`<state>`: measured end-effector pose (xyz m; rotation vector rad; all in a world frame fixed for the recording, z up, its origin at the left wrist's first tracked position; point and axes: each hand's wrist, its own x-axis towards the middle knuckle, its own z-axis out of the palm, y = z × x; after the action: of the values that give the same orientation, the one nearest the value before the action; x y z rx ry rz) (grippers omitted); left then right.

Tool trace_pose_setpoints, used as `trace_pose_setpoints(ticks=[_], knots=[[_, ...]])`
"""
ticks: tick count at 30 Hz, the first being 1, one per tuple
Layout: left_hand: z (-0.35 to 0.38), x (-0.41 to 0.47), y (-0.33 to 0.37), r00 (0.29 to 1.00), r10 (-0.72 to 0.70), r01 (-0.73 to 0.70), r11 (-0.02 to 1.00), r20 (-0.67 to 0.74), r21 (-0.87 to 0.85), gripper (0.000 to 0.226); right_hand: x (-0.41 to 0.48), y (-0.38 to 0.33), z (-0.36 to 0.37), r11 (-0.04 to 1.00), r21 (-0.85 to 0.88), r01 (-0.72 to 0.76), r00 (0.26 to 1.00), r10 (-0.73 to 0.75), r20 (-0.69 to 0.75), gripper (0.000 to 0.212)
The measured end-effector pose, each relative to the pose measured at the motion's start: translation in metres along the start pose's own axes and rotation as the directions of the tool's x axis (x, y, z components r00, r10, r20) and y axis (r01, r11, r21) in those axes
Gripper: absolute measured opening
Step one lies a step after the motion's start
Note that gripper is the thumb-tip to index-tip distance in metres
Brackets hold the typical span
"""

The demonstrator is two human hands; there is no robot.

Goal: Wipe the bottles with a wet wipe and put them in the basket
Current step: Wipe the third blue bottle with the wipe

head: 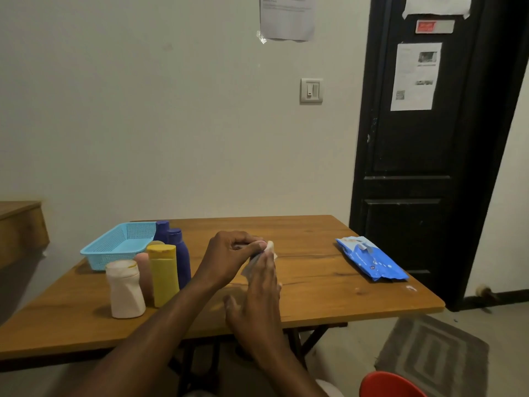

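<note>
Left hand [229, 255] pinches a white wet wipe [270, 247] with curled fingers; right hand [262, 293], fingers straight together, touches it. Bottles [163, 273] stand left of them.

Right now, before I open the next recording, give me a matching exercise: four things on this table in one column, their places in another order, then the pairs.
Things:
1. light blue plastic mesh basket
2. yellow plastic bottle
3. blue soft pack of wet wipes
4. white wet wipe

Places:
A. pinched by the left hand, against the right hand
B. lying on the wooden table, right side
C. far left, behind the dark blue bottles
D. upright beside the squat white bottle

Pairs: 1-C, 2-D, 3-B, 4-A
</note>
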<state>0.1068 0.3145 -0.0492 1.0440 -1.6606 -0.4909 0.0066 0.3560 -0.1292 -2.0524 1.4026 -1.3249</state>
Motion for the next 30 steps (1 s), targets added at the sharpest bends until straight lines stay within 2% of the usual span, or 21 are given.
trace_pose_setpoints(ticks=[4,6,8,11,15,18,21,24,27,30], knots=[[-0.002,-0.001,0.000,1.000,-0.006,0.006,1.000,0.001,0.025,0.012,0.012,-0.007,-0.003,0.998,-0.055,0.009,1.000,-0.008,0.014,0.109],[-0.002,0.000,0.001,1.000,-0.008,0.008,1.000,0.015,-0.002,0.011,0.023,-0.001,-0.008,0.999,0.035,-0.037,0.999,0.037,-0.003,0.105],[-0.001,0.000,0.003,1.000,-0.013,0.013,1.000,0.020,0.019,0.011,0.033,0.009,-0.015,0.974,0.166,-0.154,0.988,0.152,0.023,0.086],[0.001,-0.002,0.001,1.000,-0.011,0.011,0.998,-0.006,0.056,0.014,0.033,0.025,-0.017,0.959,0.169,-0.228,0.971,0.211,0.110,0.067],[0.005,-0.005,-0.001,0.999,0.005,0.000,0.995,-0.045,0.097,0.018,0.015,0.035,-0.011,0.963,0.101,-0.252,0.962,0.237,0.135,0.062],[0.006,-0.008,-0.003,0.999,-0.018,0.022,0.996,-0.045,0.086,0.026,0.009,0.032,-0.010,0.953,0.144,-0.268,0.961,0.254,0.107,0.074],[0.006,-0.009,-0.004,0.999,-0.036,0.038,0.998,-0.036,0.048,0.034,0.009,0.019,-0.017,0.969,0.172,-0.176,0.984,0.169,0.055,0.089],[0.008,-0.009,-0.003,0.998,-0.058,0.059,0.998,-0.034,0.024,0.056,0.017,0.011,-0.029,0.986,0.158,-0.058,0.998,0.058,0.008,0.088],[0.007,-0.009,-0.005,0.993,-0.103,0.102,0.995,-0.049,-0.023,0.085,0.028,0.007,-0.048,0.985,0.171,-0.008,1.000,0.007,0.003,0.078],[0.005,-0.009,-0.010,0.991,-0.124,0.119,0.990,-0.056,-0.081,0.095,0.038,0.008,-0.069,0.982,0.190,0.011,0.999,-0.003,-0.043,0.056]])
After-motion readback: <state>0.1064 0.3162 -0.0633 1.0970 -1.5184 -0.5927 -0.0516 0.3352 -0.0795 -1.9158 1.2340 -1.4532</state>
